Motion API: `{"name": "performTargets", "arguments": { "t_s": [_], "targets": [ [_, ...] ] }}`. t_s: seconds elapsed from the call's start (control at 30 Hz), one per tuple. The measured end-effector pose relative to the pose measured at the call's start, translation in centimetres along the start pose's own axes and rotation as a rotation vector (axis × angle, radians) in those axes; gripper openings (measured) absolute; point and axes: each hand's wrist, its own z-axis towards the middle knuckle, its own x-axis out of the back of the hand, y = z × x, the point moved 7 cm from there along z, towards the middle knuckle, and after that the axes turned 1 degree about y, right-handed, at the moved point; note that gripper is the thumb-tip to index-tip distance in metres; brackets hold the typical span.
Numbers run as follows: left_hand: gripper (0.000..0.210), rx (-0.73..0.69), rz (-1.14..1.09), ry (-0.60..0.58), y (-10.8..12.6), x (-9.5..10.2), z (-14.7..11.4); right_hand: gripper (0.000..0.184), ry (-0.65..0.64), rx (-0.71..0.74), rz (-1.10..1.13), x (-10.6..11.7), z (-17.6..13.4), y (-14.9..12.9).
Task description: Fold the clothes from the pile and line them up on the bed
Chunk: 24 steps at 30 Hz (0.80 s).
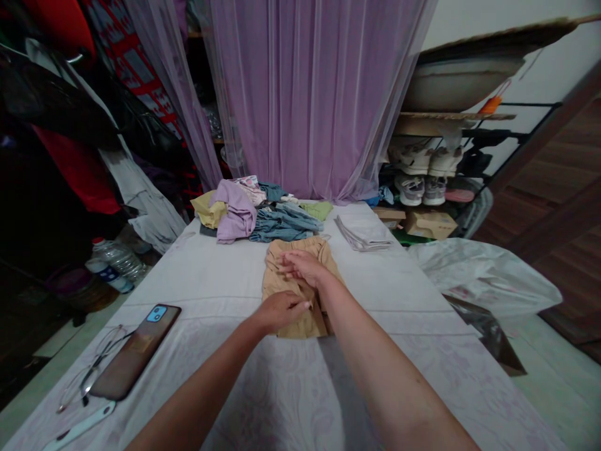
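left hand (284, 309), right hand (303, 267) over tan shorts (274, 279); each grip slack, loosely uncurled, nothing held

Clothes heap (285, 222) blocking beyond tan shorts (276, 283), open sheet (220, 272) on both sides

Tan garment (278, 282), plain purple curtain (310, 94)

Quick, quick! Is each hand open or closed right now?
Left hand: over the tan garment; can't tell if it's open or closed.
Right hand: open, fingers loosely stretched over the garment, nothing visibly held.
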Motion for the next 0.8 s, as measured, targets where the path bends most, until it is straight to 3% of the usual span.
{"name": "performTargets", "arguments": {
  "t_s": [0.07, 0.2, 0.27, 0.33, 0.43, 0.5, 0.6, 0.7, 0.8],
  "targets": [
    [0.043, 0.040, -0.022, 0.064, -1.4, 1.1, -0.2, 0.013, -0.001, -0.079, -0.012, 0.0, 0.5, 1.1],
    [0.032, 0.125, 0.087, 0.402, -4.5, 5.3, 0.6, 0.013, 0.024, -0.066, -0.040, 0.7, 0.9, 2.6],
    [0.037, 0.098, 0.154, 0.507, -5.5, 6.5, 1.9, 0.015, 0.027, -0.032, -0.075, 0.8, 0.6, 2.8],
    [0.043, 0.063, 0.194, 0.476, -6.3, 6.1, 3.7, 0.017, 0.034, -0.003, -0.122, 0.9, -0.4, 2.8],
    [0.048, 0.094, 0.272, 0.312, -7.6, 3.9, 5.7, 0.015, 0.034, 0.130, -0.302, 1.5, -3.2, 2.6],
    [0.049, 0.125, 0.365, 0.252, -8.0, 2.6, 6.1, 0.020, -0.030, 0.442, -0.710, 1.0, -6.2, 1.7],
    [0.053, 0.142, 0.486, 0.252, -7.4, 1.7, 5.8, 0.025, -0.143, 0.651, -1.016, 0.9, -10.0, 2.4],
    [0.055, 0.146, 0.495, 0.265, -6.1, 1.9, 4.9, 0.029, -0.160, 0.671, -0.994, 2.7, -11.7, 2.4],
    [0.047, 0.051, 0.448, 0.221, -5.0, 2.5, 2.7, 0.034, 0.034, 0.621, -0.951, 7.1, -11.7, 1.2]
  ]
}}
